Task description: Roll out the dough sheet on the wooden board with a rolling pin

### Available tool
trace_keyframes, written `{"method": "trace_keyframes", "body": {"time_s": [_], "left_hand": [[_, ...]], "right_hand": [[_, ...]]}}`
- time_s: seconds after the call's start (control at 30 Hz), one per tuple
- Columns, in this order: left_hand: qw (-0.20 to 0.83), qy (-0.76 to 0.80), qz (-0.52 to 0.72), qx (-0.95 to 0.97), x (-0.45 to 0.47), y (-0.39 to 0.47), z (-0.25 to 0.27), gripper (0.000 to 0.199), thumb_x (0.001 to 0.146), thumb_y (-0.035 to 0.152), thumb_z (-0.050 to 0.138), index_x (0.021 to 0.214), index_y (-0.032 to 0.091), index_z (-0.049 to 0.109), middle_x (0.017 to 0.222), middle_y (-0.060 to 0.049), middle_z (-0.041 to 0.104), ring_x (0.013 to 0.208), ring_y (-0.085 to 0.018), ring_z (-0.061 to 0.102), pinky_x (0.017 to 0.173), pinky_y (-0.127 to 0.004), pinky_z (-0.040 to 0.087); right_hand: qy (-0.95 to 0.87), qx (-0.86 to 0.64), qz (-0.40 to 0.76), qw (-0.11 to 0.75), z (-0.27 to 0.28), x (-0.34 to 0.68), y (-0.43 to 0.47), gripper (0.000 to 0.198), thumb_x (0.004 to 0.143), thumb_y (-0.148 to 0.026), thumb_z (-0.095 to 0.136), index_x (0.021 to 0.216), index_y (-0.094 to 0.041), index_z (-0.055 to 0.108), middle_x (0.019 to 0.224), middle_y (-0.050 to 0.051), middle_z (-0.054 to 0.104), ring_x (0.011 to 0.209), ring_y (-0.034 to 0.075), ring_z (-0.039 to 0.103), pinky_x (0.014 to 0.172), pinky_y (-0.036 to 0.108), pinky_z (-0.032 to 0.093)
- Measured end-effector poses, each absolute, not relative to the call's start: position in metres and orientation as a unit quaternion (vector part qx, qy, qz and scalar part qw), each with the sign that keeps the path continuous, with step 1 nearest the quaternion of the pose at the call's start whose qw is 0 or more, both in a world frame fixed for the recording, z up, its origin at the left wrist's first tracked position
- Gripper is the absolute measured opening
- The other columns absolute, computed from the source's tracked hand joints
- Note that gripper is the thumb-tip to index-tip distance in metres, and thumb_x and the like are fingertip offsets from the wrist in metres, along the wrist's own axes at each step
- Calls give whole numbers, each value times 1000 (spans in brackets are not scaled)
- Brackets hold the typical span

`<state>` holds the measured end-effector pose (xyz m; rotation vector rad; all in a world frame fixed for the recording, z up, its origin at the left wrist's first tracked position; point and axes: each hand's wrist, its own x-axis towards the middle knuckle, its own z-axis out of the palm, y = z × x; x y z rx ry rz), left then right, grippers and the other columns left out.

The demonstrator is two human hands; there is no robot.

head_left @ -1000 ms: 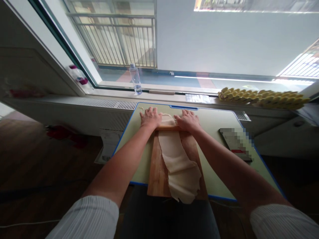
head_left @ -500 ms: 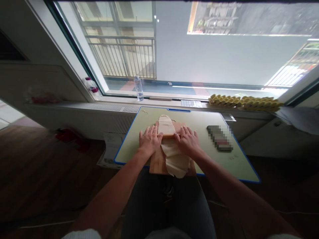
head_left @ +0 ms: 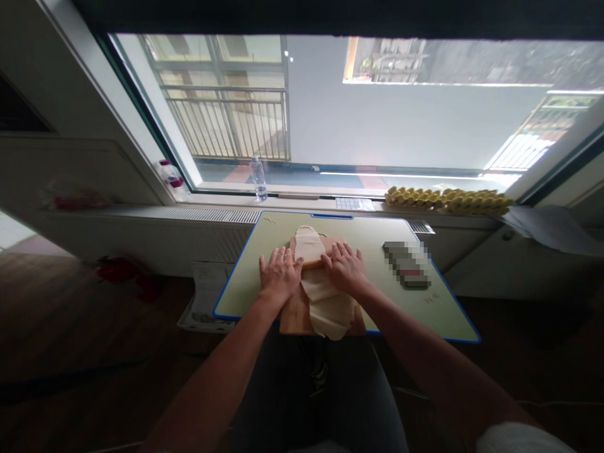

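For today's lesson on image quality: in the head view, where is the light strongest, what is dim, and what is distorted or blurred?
Head view: the window is brightest; the floor is dark. Wide-angle bending curves the window frame. Left hand, right hand and dough are evenly lit. A pixelated patch hides one item.

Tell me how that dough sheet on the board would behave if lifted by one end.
The dough is probably floppy: it drapes over the board edge and shows folds. Rolled thin, it may stretch or tear under its own weight. It likely clings somewhat, since it wraps the pin under the left hand and right hand.
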<state>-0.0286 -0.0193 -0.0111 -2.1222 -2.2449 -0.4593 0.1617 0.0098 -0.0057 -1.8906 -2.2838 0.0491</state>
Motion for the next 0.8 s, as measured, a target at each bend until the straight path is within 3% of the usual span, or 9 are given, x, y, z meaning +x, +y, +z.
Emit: {"method": "trace_keyframes", "body": {"time_s": [0.2,0.4,0.6,0.8], "left_hand": [[-34,-753,-109,-648,-41,48,-7,63,107,56,27,159,32,54,170,-8,46,156,-36,41,129,-70,21],[-74,-764,-75,-637,-57,109,2,69,104,61,27,162,31,48,174,-10,39,158,-37,37,128,-70,21],[-43,-764,-79,-640,-63,138,1,66,105,55,27,158,26,53,171,-12,44,155,-35,41,128,-69,22],[-70,-747,-76,-657,-60,124,1,69,104,57,28,163,27,47,175,-12,37,159,-39,34,128,-70,22]], "right_hand": [[-753,-652,31,82,-1,144,80,71,111,-59,23,167,-19,39,172,12,41,157,33,35,129,58,23],[-733,-667,117,67,2,130,150,83,105,-73,25,170,-21,33,176,13,33,159,36,31,128,62,21],[-723,-672,127,92,-2,121,183,81,105,-70,27,165,-18,40,173,15,37,158,37,31,127,63,23],[-721,-678,119,79,3,125,161,83,104,-68,29,166,-13,39,173,18,37,156,38,33,127,62,24]]}}
